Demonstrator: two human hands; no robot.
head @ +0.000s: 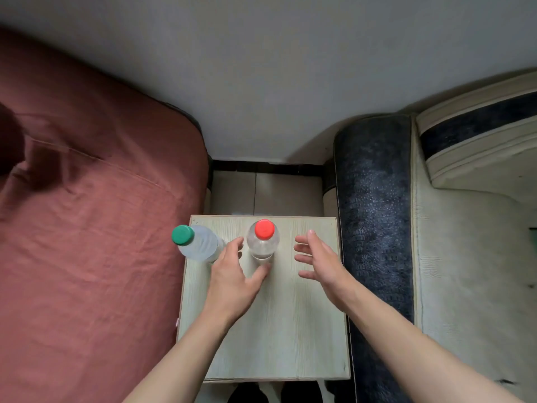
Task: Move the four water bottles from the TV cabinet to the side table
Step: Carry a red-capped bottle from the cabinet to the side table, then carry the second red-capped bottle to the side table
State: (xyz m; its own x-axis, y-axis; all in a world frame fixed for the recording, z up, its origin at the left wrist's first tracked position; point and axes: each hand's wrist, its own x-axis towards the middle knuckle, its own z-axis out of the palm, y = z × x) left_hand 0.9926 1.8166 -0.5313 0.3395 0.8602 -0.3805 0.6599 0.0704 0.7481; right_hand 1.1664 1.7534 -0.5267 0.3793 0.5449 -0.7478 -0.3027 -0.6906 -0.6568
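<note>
Red-capped bottle (pixel 263 239) upright on bench (pixel 290 330), between both hands; left hand (pixel 232 274) nearer, thumb touching its base, fingers relaxed. Right hand (pixel 318 261) open, apart. Green-capped bottle (pixel 197 242) just left.

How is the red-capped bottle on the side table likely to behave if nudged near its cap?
The red-capped bottle stands upright, tall and narrow, so it would probably tip rather than slide. It looks clear and nearly empty, so likely light. Its smooth plastic may slip in a loose grip by the left hand.

One head-worn view looks steeply down, close over the side table (pixel 270 330).
</note>
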